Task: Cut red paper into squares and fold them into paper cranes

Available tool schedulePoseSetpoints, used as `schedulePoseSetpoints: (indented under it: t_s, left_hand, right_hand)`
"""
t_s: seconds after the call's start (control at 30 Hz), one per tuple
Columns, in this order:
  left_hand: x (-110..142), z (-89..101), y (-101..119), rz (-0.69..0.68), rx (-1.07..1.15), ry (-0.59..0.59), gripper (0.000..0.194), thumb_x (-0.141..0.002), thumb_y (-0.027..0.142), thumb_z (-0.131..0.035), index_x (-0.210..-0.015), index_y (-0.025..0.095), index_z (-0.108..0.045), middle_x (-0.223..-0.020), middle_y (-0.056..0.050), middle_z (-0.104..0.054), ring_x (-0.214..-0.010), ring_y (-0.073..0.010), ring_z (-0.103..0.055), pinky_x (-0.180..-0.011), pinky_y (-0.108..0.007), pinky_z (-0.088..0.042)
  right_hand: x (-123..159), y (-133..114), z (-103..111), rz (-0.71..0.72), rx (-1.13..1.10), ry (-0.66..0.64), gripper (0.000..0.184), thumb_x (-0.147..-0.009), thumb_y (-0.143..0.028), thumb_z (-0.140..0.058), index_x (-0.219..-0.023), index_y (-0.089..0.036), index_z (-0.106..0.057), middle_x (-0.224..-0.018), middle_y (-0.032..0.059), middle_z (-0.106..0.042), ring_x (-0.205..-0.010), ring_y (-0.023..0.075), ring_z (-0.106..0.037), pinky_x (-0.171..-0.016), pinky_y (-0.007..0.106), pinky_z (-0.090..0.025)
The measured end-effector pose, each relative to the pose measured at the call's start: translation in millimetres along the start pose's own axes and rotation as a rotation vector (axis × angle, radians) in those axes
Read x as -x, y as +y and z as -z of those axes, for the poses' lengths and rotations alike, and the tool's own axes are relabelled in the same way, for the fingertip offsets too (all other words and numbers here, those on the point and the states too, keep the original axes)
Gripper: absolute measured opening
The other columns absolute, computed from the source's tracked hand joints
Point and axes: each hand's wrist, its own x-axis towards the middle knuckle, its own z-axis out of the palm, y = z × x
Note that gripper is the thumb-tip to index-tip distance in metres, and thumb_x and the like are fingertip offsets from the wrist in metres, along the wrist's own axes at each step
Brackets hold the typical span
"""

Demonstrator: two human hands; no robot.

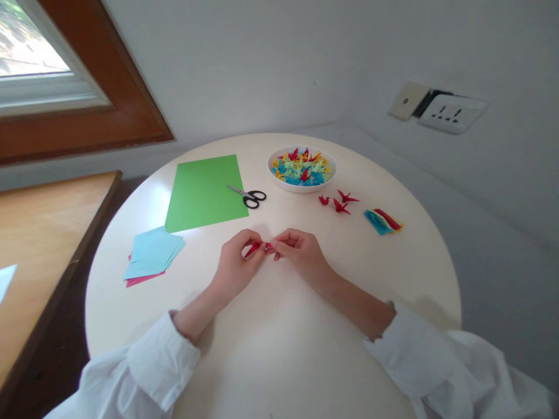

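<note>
A small piece of folded red paper (pixel 252 250) is pinched between both hands above the middle of the white table. My left hand (pixel 238 259) is closed on its left part, with a pointed red end showing by the thumb. On the other side, my right hand (pixel 301 250) grips the paper between thumb and fingertips. Fingers hide most of the fold, so its exact shape is unclear. Beyond my right hand lie three red paper cranes (pixel 340 205).
A white bowl (pixel 279 185) of colourful paper cranes stands at the back. Black-handled scissors (pixel 250 198) overlap a green sheet (pixel 205 192). Light blue paper squares (pixel 152 251) lie at left over pink ones. Folded coloured paper pieces (pixel 384 221) sit at right on the round table (pixel 279 361).
</note>
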Motion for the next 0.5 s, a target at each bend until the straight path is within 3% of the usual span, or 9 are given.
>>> schedulePoseSetpoints:
  t_s: [0.13, 0.5]
  left_hand:
    - [-0.2, 0.4, 0.6, 0.003, -0.011, 0.003, 0.009, -0.076, 0.021, -0.053, -0.08, 0.015, -0.058, -0.076, -0.004, -0.063, -0.066, -0.0125, -0.055, -0.056, -0.022, -0.043]
    - [0.1, 0.5, 0.5, -0.057, -0.089, 0.004, 0.009, -0.076, 0.02, -0.053, -0.074, 0.015, -0.06, -0.071, -0.003, -0.062, -0.064, -0.012, -0.055, -0.056, -0.022, -0.042]
  right_hand:
    - [-0.8, 1.7, -0.5, -0.02, -0.058, -0.003, 0.017, -0.058, -0.026, -0.07, -0.065, -0.017, -0.057, -0.056, -0.0022, -0.065, -0.053, 0.0125, -0.062, -0.049, 0.024, -0.05]
    - [-0.1, 2.1, -0.8, -0.013, -0.05, -0.008, 0.022, -0.059, -0.022, -0.068, -0.076, -0.017, -0.056, -0.056, -0.0037, -0.066, -0.051, 0.0116, -0.063, -0.051, 0.025, -0.052]
